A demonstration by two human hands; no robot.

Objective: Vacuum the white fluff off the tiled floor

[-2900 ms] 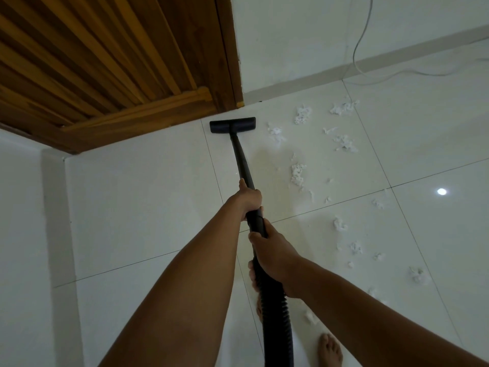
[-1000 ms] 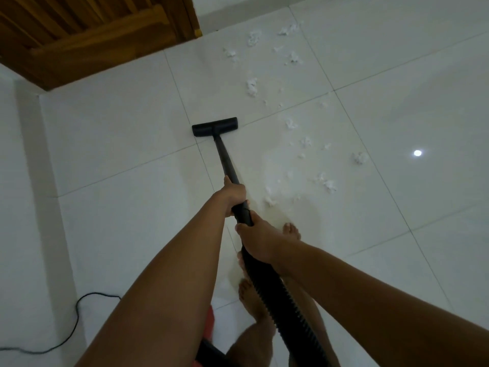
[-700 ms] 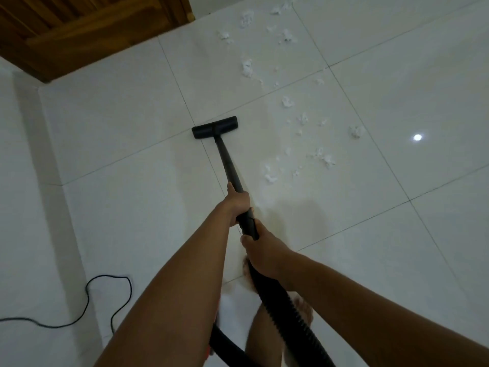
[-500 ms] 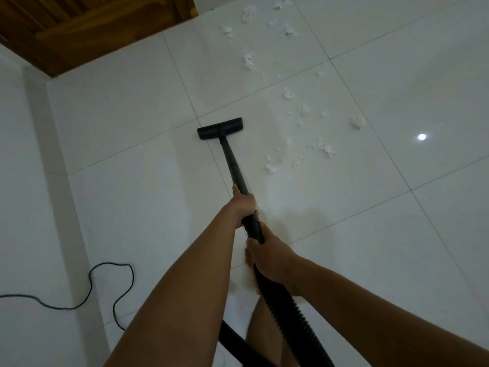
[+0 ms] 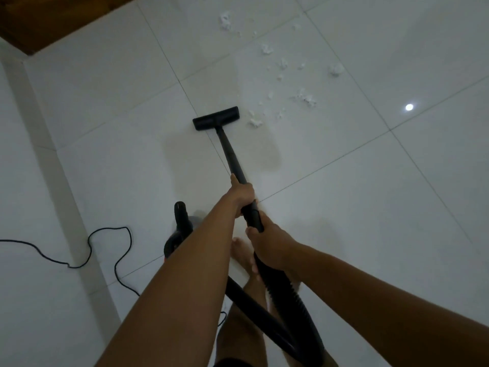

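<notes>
A black vacuum wand [image 5: 229, 152] ends in a flat floor head [image 5: 216, 118] that lies on the white tiled floor [image 5: 344, 207]. My left hand [image 5: 242, 193] grips the wand higher up. My right hand [image 5: 270, 243] grips it lower, where the ribbed black hose [image 5: 285, 300] begins. Several tufts of white fluff [image 5: 304, 96] are scattered to the right of the head and beyond it; the nearest tuft [image 5: 255, 122] lies just off the head's right end.
The vacuum body [image 5: 180, 231] stands behind my left arm, and its black cord [image 5: 105, 250] snakes across the floor to the left. A brown wooden door [image 5: 39, 19] fills the top left corner. My bare foot [image 5: 244, 254] stands under the hose.
I have stepped back and drawn the head toward me across the tiles. The door has slid out toward the frame's corner, and the vacuum body and more cord have come into view.
</notes>
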